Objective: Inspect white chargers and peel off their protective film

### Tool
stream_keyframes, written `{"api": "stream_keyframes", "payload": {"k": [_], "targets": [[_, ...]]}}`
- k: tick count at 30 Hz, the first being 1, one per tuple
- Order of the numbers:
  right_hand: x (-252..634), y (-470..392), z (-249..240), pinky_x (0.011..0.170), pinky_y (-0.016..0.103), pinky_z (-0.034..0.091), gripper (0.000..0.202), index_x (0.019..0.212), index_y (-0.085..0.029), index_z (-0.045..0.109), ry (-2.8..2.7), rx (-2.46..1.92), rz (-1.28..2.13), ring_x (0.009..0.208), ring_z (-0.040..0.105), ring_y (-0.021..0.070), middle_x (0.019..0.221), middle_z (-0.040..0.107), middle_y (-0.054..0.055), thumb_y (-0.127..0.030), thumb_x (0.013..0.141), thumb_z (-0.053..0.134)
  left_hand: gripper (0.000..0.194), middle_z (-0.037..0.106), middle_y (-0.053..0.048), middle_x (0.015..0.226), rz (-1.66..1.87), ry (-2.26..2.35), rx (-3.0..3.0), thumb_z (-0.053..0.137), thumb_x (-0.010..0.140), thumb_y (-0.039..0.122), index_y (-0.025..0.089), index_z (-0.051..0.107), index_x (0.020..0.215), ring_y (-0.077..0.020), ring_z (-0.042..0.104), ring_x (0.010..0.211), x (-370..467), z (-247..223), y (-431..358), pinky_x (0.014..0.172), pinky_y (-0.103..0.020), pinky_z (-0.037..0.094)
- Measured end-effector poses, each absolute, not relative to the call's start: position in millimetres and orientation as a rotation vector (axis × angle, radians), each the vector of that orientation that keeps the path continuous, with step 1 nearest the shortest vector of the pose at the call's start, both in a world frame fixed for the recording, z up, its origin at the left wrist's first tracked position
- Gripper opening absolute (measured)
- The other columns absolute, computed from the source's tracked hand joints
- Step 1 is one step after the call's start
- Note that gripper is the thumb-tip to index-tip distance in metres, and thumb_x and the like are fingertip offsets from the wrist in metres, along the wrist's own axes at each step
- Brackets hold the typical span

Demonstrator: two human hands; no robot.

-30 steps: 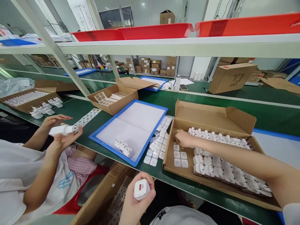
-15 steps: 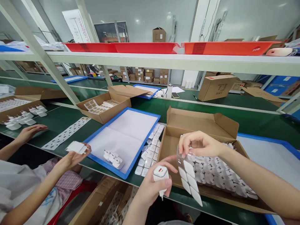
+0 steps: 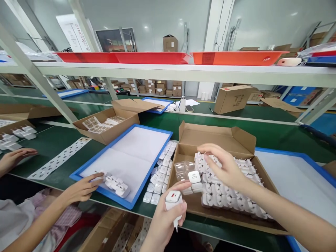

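Note:
My left hand (image 3: 166, 216) is closed around a white plug charger (image 3: 173, 201), its red port facing up and its prongs pointing down. The index finger stretches toward a clear plastic blister tray (image 3: 181, 169) in the left part of an open cardboard box (image 3: 274, 225). A few white chargers (image 3: 194, 177) sit in or on that tray. Over the box hovers my right hand (image 3: 225, 166), fingers apart and nothing visible in them. Beneath and beside it stand rows of white chargers (image 3: 225, 197), prongs up; whether its fingertips touch any is unclear.
Left of the box lie white square pieces (image 3: 157, 183) and a blue-rimmed tray (image 3: 136, 204) with several chargers (image 3: 117, 185). A co-worker's hand (image 3: 81, 189) reaches over that tray. Another blue-rimmed tray (image 3: 288, 168) is at right. A shelf beam (image 3: 168, 71) with red trays crosses above.
My right hand has let go of the blister tray, which now lies in the box. My left hand still holds the charger. The co-worker's hand no longer holds white pieces and is over the blue-rimmed tray.

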State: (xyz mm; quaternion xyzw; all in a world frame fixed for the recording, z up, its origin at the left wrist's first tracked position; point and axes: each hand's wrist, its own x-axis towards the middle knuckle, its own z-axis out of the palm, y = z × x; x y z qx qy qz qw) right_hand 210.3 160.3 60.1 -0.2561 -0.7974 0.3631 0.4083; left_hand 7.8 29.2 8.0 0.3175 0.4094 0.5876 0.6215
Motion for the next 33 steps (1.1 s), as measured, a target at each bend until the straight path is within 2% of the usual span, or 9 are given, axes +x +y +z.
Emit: {"api": "stream_keyframes", "payload": {"k": [3, 5, 9, 12, 15, 18, 26, 30, 33], "targets": [[216.8, 126.1, 54.0, 0.116, 0.054, 0.057, 0.021, 0.118, -0.025, 0.082, -2.070, -0.629, 0.779, 0.130, 0.071, 0.0335, 0.139, 0.075, 0.016, -0.024, 0.103, 0.066, 0.057, 0.063, 0.000, 0.065, 1.328, 0.913, 0.725, 0.097, 0.073, 0.046, 0.016, 0.086, 0.120, -0.0042, 0.041, 0.047, 9.8, 9.7, 29.3, 0.049, -0.021, 0.032], [216.5, 113.1, 47.7, 0.112, 0.055, 0.060, 0.022, 0.117, -0.023, 0.083, -2.090, -0.649, 0.767, 0.127, 0.073, 0.0357, 0.137, 0.076, 0.017, -0.024, 0.098, 0.072, 0.059, 0.051, 0.005, 0.054, 1.308, 0.875, 0.750, 0.096, 0.073, 0.048, 0.015, 0.085, 0.121, -0.0055, 0.040, 0.047, 10.3, 10.1, 29.4, 0.050, -0.021, 0.031], [215.2, 103.7, 43.3, 0.096, 0.043, 0.067, 0.018, 0.110, -0.023, 0.085, -2.021, -0.760, 0.859, 0.105, 0.081, 0.0300, 0.115, 0.084, 0.012, -0.023, 0.097, 0.073, 0.064, 0.077, -0.010, 0.094, 1.253, 0.917, 0.899, 0.095, 0.072, 0.057, 0.018, 0.086, 0.122, -0.0058, 0.043, 0.047, 8.4, 8.6, 27.8, 0.047, -0.024, 0.032], [216.7, 95.6, 47.9, 0.079, 0.031, 0.067, 0.018, 0.101, -0.024, 0.086, -1.918, -0.832, 0.995, 0.087, 0.082, 0.0228, 0.097, 0.086, 0.005, -0.019, 0.096, 0.069, 0.061, 0.081, -0.015, 0.118, 1.230, 1.002, 1.191, 0.090, 0.078, 0.062, 0.023, 0.086, 0.125, -0.0100, 0.051, 0.051, 4.4, 7.1, 26.3, 0.057, -0.032, 0.049], [217.4, 88.5, 49.6, 0.070, 0.026, 0.064, 0.017, 0.096, -0.023, 0.088, -1.820, -0.857, 1.149, 0.080, 0.081, 0.0212, 0.092, 0.086, 0.004, -0.023, 0.094, 0.071, 0.045, 0.083, -0.013, 0.123, 1.234, 1.077, 1.468, 0.086, 0.085, 0.053, 0.029, 0.087, 0.124, -0.0282, 0.074, 0.086, 0.4, 9.2, 25.7, 0.087, -0.043, 0.060], [217.4, 89.6, 44.9, 0.063, 0.026, 0.062, 0.016, 0.087, -0.022, 0.089, -1.731, -0.852, 1.275, 0.072, 0.078, 0.0206, 0.084, 0.085, 0.005, -0.027, 0.091, 0.074, 0.036, 0.083, -0.012, 0.127, 1.210, 1.105, 1.564, 0.085, 0.087, 0.042, 0.032, 0.087, 0.121, -0.0379, 0.073, 0.121, 0.4, 15.4, 24.7, 0.102, -0.047, 0.059], [220.2, 106.2, 19.5, 0.052, 0.027, 0.055, 0.038, 0.077, -0.021, 0.086, -1.337, -0.906, 1.361, 0.057, 0.066, 0.0181, 0.068, 0.076, 0.005, -0.058, 0.085, 0.088, 0.036, 0.084, -0.011, 0.125, 1.230, 1.152, 1.599, 0.084, 0.084, 0.029, 0.029, 0.086, 0.120, -0.0345, 0.075, 0.120, 13.8, 18.1, 22.5, 0.107, -0.047, 0.060], [237.9, 116.1, 4.9, 0.040, 0.024, 0.043, 0.043, 0.077, -0.022, 0.083, -1.091, -0.955, 1.231, 0.045, 0.052, 0.0130, 0.054, 0.063, 0.000, -0.064, 0.079, 0.094, 0.027, 0.084, -0.014, 0.116, 1.224, 1.192, 1.551, 0.085, 0.085, 0.035, 0.025, 0.087, 0.110, -0.0351, 0.075, 0.114, 8.6, 10.5, 23.5, 0.101, -0.046, 0.061], [257.9, 121.0, -3.7, 0.046, 0.022, 0.050, 0.041, 0.082, -0.025, 0.081, -0.900, -0.961, 1.097, 0.051, 0.058, 0.0119, 0.064, 0.066, -0.002, -0.063, 0.077, 0.097, 0.029, 0.080, -0.015, 0.118, 1.288, 1.417, 1.406, 0.084, 0.085, 0.044, 0.021, 0.084, 0.102, -0.0371, 0.072, 0.118, 0.5, 5.4, 30.8, 0.105, -0.048, 0.058]]}}
